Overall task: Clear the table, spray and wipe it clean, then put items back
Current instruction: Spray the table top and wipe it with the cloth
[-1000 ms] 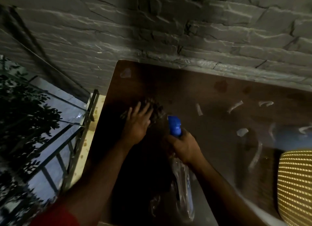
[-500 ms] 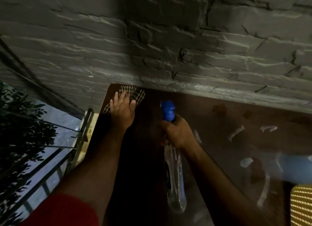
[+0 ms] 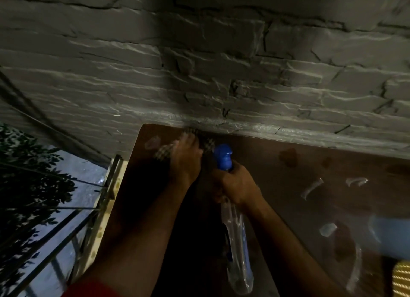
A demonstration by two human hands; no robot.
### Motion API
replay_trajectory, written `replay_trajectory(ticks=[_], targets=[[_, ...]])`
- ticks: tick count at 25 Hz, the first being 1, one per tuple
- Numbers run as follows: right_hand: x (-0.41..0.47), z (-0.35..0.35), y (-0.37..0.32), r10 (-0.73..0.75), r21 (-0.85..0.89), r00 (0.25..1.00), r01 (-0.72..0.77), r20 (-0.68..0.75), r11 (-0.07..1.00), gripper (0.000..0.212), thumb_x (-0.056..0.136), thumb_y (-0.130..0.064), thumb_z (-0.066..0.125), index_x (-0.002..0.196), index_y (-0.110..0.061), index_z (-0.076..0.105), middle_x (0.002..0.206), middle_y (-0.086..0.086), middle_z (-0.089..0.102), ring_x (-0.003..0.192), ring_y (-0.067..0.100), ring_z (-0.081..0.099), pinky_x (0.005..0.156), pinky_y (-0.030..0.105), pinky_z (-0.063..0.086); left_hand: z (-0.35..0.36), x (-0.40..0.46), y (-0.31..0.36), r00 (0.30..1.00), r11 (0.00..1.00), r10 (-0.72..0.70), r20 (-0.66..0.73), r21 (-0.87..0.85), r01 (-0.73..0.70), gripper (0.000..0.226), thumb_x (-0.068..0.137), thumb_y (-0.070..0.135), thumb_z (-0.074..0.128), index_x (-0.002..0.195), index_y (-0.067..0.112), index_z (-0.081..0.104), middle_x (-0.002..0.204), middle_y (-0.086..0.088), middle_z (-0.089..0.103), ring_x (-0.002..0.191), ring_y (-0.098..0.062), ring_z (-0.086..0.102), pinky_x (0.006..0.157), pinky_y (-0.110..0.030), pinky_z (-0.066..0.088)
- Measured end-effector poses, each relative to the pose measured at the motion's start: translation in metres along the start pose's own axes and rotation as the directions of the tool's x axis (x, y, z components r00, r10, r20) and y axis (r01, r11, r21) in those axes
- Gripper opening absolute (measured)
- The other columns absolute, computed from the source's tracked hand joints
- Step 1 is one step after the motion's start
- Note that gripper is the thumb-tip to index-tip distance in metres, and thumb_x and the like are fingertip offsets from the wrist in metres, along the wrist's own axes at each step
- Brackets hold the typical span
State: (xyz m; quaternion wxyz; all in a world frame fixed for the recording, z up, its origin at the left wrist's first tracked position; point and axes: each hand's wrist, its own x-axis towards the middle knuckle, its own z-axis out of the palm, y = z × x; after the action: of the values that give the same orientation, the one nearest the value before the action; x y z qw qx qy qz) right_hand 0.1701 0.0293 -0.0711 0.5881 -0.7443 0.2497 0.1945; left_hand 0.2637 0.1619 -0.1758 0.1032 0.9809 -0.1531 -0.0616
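At the far left, dark foliage (image 3: 28,185) is seen beyond a metal railing (image 3: 88,210), both cut off by the frame edge and poorly lit. A red sleeve (image 3: 88,290) is glimpsed at the bottom edge, mostly out of view. The brown table (image 3: 310,163) is set against a grey stone wall (image 3: 199,63); its near left part is lost in deep shadow, so the surface there cannot be made out. Near the far left corner of the table, close to the wall, a checked cloth (image 3: 164,151) is pressed down by the left hand (image 3: 185,161); the hand is blurred, and whether its fingers lie flat or are curled into the fabric cannot be told. Much of the cloth is hidden beneath the hand. Just to the right, the neck of a clear spray bottle (image 3: 238,252) with a blue nozzle (image 3: 223,155) is gripped by the right hand (image 3: 235,185), fingers clenched around it; the trigger is hidden by the fingers, and the bottle's body is held above the table, pointing back toward the person. Further right, pale wet streaks (image 3: 311,187) and darker blotches (image 3: 288,157) are seen on the tabletop. At the right edge, a blurred pale blue patch (image 3: 390,236) cannot be identified, and a yellow ribbed object (image 3: 401,279) is cut off at the corner.
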Motion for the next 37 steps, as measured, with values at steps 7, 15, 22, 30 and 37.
replay_trajectory(ticks=[7,15,22,30,37], targets=[[-0.036,-0.015,0.016,-0.003,0.147,0.996,-0.010,0.091,0.989,0.028,0.067,-0.030,0.071,0.092,-0.020,0.065,0.065,0.002,0.067,0.057,0.022,0.064,0.062,0.042,0.055,-0.005,0.012,-0.011,0.980,0.983,-0.137,-0.147,-0.139,0.117,0.043,0.094,0.025,0.046,0.131,0.004,0.054,0.139,-0.013,0.052,0.134,-0.029,0.042,0.112,-0.047,0.031],[-0.040,-0.010,0.017,0.041,0.196,0.998,-0.048,0.038,0.979,0.028,0.068,-0.025,0.068,0.093,-0.016,0.062,0.062,0.005,0.063,0.054,0.024,0.061,0.058,0.040,0.053,-0.009,0.007,-0.009,0.998,0.997,0.006,-0.067,-0.082,-0.012,0.045,0.095,0.024,0.039,0.131,0.004,0.055,0.141,-0.012,0.050,0.136,-0.030,0.039,0.111,-0.046,0.030],[-0.056,-0.009,0.031,0.029,0.143,0.999,-0.027,-0.013,0.989,0.024,0.062,-0.032,0.064,0.074,-0.012,0.058,0.054,0.006,0.061,0.049,0.027,0.060,0.056,0.042,0.053,-0.005,0.003,-0.016,0.998,0.996,0.046,-0.053,-0.079,-0.050,0.040,0.093,0.016,0.054,0.130,0.002,0.055,0.142,-0.015,0.049,0.136,-0.033,0.038,0.109,-0.049,0.030],[-0.071,-0.012,0.039,0.062,0.113,0.998,-0.065,0.029,0.991,0.023,0.069,-0.027,0.067,0.083,-0.012,0.057,0.057,0.004,0.062,0.054,0.025,0.061,0.062,0.044,0.054,-0.003,0.003,-0.012,0.998,0.995,0.055,-0.022,-0.084,-0.056,0.045,0.097,0.027,0.041,0.138,0.009,0.048,0.149,-0.007,0.041,0.142,-0.025,0.029,0.114,-0.047,0.023],[-0.082,-0.019,0.040,0.045,0.104,0.998,-0.042,-0.032,0.994,0.020,0.063,-0.035,0.069,0.079,-0.025,0.064,0.063,0.002,0.067,0.062,0.026,0.066,0.070,0.054,0.059,0.005,-0.021,-0.025,0.936,0.929,0.349,-0.033,-0.122,-0.351,0.045,0.096,0.026,0.045,0.137,0.009,0.050,0.147,-0.008,0.044,0.140,-0.025,0.033,0.113,-0.047,0.026]])
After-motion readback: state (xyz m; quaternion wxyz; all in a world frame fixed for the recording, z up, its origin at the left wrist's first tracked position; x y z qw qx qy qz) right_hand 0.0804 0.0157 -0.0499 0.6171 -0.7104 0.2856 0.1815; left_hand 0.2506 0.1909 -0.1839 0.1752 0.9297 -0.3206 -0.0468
